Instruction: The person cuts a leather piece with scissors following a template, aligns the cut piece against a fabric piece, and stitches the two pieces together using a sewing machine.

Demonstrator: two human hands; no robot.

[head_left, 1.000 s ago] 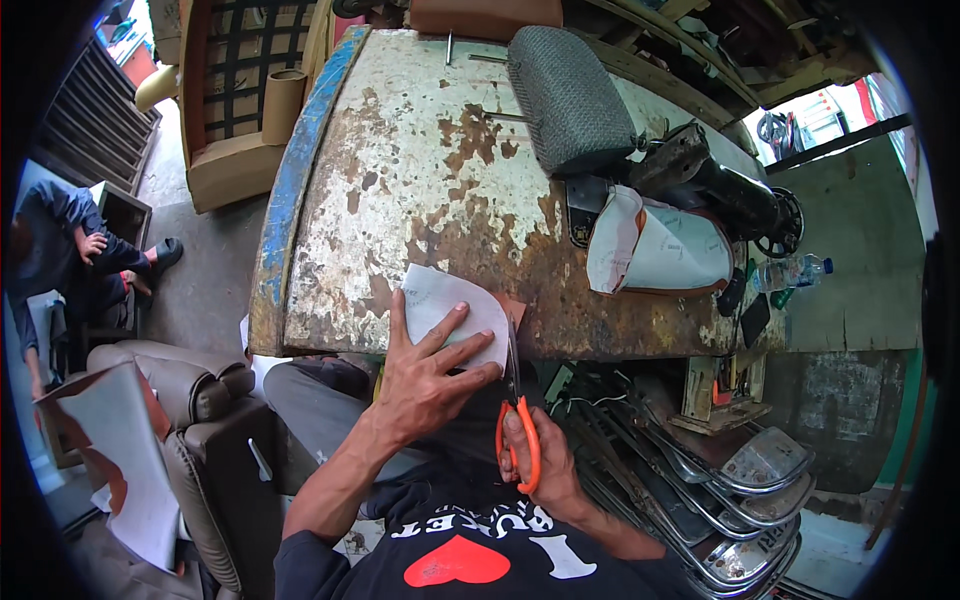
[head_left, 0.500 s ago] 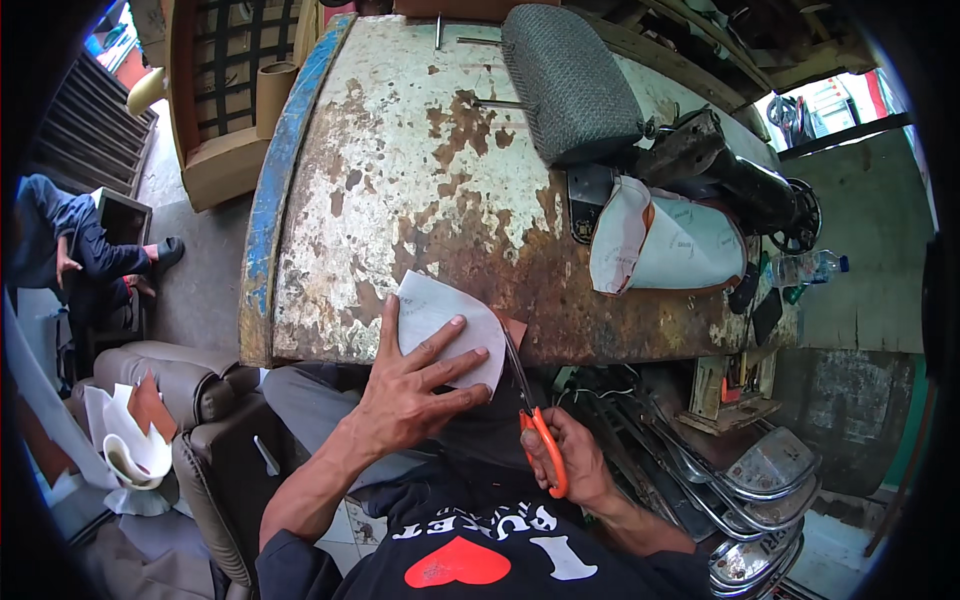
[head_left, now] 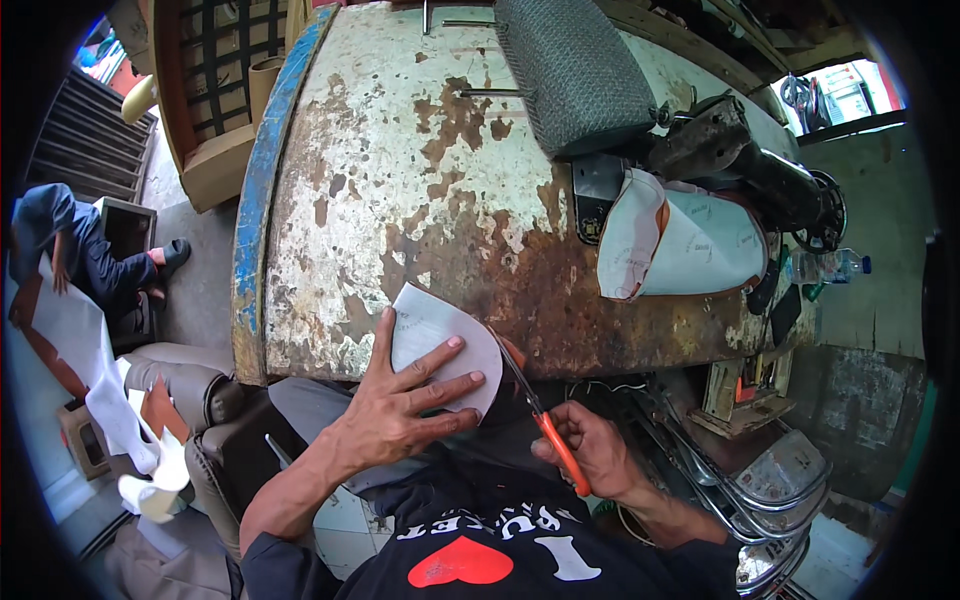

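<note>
My left hand (head_left: pixel 400 420) grips a white, curved-edged piece of sheet (head_left: pixel 425 325) at the table's front edge, fingers spread over its top and thumb hidden. A little reddish-brown material (head_left: pixel 510 350) shows behind the piece's right edge. My right hand (head_left: pixel 590 455) holds orange-handled scissors (head_left: pixel 565 450), their long blades lying along the curved right edge of the piece; whether they touch it is hard to tell.
The worn table (head_left: pixel 350 200) bears a grey fabric headrest (head_left: pixel 570 85), a black sewing machine (head_left: pixel 730 140), a folded white-and-brown cover (head_left: pixel 700 240) and a bottle (head_left: pixel 830 267). A seated person (head_left: pixel 85 250) is at left, near a padded chair (head_left: pixel 170 370). Metal frames (head_left: pixel 760 480) lie lower right.
My hands, piece and scissors have shifted downward in view, the right hand also rightward, as the view shifted slightly. At left, the person's white-and-brown sheets have changed position and shape.
</note>
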